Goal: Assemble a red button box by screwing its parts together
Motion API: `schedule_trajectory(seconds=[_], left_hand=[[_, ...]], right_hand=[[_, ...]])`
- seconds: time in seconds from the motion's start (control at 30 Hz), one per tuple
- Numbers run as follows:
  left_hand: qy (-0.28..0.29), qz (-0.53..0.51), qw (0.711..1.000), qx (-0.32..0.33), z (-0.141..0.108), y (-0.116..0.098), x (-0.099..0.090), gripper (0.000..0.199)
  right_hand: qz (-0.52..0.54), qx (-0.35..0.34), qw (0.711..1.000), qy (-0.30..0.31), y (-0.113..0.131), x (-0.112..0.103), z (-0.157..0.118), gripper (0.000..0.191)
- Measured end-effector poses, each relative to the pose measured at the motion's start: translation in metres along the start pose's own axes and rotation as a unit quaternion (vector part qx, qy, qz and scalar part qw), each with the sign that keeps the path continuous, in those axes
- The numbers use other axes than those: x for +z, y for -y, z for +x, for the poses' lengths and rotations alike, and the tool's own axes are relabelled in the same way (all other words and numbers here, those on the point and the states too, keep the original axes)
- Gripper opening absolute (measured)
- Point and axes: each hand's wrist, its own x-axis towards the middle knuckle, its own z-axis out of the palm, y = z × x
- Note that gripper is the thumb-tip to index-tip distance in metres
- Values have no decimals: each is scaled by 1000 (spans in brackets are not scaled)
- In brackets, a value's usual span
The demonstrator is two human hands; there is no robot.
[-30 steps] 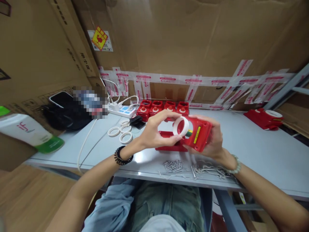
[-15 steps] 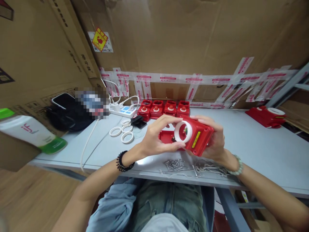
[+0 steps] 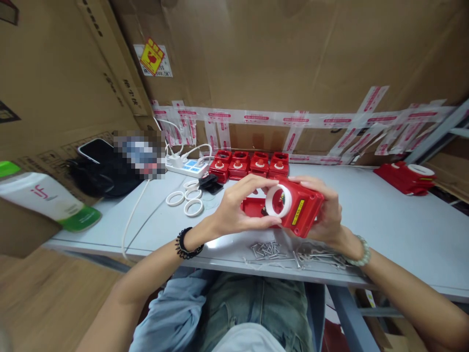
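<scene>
Above the table's front part, both hands are around a red plastic housing [image 3: 309, 208] with a yellow label. My right hand [image 3: 331, 215] grips its right end, fingers on top and partly hidden behind. A white ring [image 3: 269, 203] sits at the round opening in the housing's face, and small parts show through it. Thumb and fingers of my left hand [image 3: 232, 208] pinch the ring from below and above. Another red piece [image 3: 252, 207] shows behind the ring, between the left thumb and fingers; whether it joins the housing I cannot tell.
Several screws [image 3: 269, 251] lie below the hands, beside a bunch of longer metal pieces [image 3: 320, 256]. Loose white rings [image 3: 175, 204] and a black part [image 3: 210, 185] are to the left. Red units [image 3: 239, 168] line the back near a power strip [image 3: 188, 167]; another red unit [image 3: 403, 181] stands right.
</scene>
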Motion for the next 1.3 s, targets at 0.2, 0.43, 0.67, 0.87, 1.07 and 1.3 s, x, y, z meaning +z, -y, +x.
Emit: schedule_trajectory(seconds=[0.2,0.43,0.67,0.87,1.07,1.3], left_hand=[[4,0,1000,12,0,1,-2,58],[28,8,999,33,1,-1,-5,57],[62,8,996,63,0,-2,-7,55],[85,-5,995,58,-2,-2,-7,61],[40,-1,999,-20,-3,-4,-4,61],[58,-13,998,20,0,-4,-7,52]], right_hand=[[15,-6,1000,0,0,0,0,103],[21,6,1000,12,0,0,-1,104],[29,0,999,15,-1,-1,-3,108],[-6,21,1000,13,2,-1,-2,106],[19,-13,1000,9,3,1,1,108],[26,-17,999,21,1,0,1,109]])
